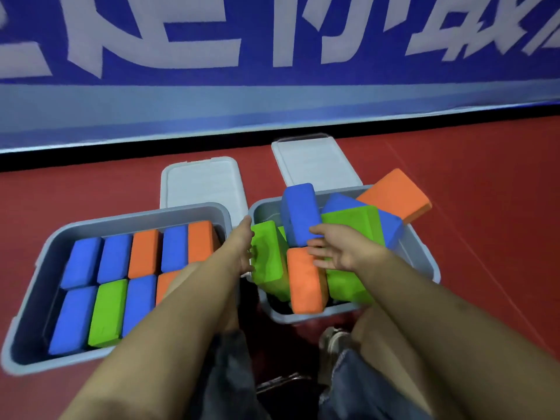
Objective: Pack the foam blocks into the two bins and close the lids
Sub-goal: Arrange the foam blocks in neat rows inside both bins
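Two grey bins stand on the red floor. The left bin [27, 322] holds two neat rows of blue, orange and green foam blocks. The right bin [424, 253] is heaped with loose blocks at odd angles: an upright blue block [298, 212], a green block [268, 253] at its left wall, an orange block [304, 280] in front, and another orange block [397, 194] sticking out over the far right corner. My left hand [242, 247] lies flat against the green block's left side. My right hand [339, 250] is spread, fingers touching the blue and orange blocks.
Two pale lids lie flat on the floor behind the bins: the left lid [201, 183] and the right lid [312, 160]. A blue banner wall runs along the back. My knees and a shoe [335, 341] are between the bins.
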The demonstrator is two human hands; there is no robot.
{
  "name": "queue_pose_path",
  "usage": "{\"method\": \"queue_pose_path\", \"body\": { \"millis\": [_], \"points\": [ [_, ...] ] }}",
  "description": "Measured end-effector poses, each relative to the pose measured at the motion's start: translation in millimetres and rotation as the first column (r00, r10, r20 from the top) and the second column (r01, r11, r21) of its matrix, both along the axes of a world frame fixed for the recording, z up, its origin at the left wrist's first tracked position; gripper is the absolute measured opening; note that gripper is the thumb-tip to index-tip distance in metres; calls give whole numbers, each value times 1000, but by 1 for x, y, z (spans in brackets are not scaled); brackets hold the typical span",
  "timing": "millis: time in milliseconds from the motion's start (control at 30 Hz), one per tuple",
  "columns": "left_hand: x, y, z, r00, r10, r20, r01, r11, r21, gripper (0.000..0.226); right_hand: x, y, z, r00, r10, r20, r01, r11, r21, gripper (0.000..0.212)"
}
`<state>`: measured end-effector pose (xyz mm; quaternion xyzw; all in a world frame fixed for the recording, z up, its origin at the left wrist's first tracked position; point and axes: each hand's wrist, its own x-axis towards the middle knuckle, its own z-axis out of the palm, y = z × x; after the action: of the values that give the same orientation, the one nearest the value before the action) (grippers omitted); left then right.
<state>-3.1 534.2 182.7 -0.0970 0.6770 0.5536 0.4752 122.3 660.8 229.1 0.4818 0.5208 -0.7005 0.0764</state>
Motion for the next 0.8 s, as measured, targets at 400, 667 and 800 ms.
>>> {"method": "queue_pose_path", "body": {
  "millis": [400,667,800],
  "points": [
    [-8,9,-40,996,82,-33,-79,994,80,43,-58,-6,-53,975,149,-167,-151,989,-1,39],
    [-26,9,-63,994,100,42,-102,993,51,48,-94,20,-56,986,101,-132,-107,993,-44,54],
    [-34,18,-61,986,156,62,-160,986,56,48,-99,23,-64,985,109,-131,-124,985,-117,64]
  ]
}}
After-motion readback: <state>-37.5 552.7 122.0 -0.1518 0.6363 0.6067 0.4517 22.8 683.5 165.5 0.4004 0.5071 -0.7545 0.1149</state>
